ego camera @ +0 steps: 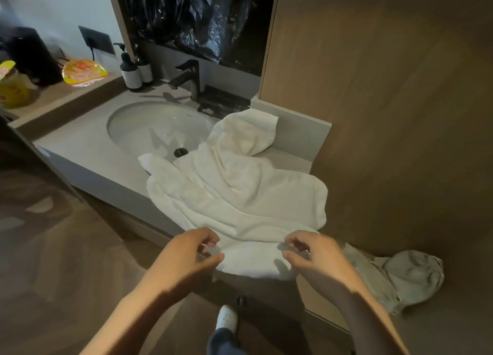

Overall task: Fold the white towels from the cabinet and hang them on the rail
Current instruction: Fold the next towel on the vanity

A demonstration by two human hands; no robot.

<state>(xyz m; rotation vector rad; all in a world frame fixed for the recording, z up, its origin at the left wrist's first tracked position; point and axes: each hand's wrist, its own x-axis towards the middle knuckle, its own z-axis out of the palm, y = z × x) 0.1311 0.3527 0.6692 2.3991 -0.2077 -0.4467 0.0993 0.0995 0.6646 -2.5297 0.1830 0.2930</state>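
1. White towel (234,194) lies rumpled on the bench (80,147), 3 o'clock of the sink (149,125).
2. Left hand (192,253), right hand (312,256): loosely curled over its near hem, pinching nothing.
3. Folding and hanging remain.

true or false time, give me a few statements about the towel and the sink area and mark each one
1. The white towel lies neatly folded on the counter. False: it is spread out and rumpled.
2. The left hand and right hand are both at the towel's near edge. True.
3. The towel covers the sink drain. False: the drain is in plain view.
4. Pump bottles stand left of the faucet. True.
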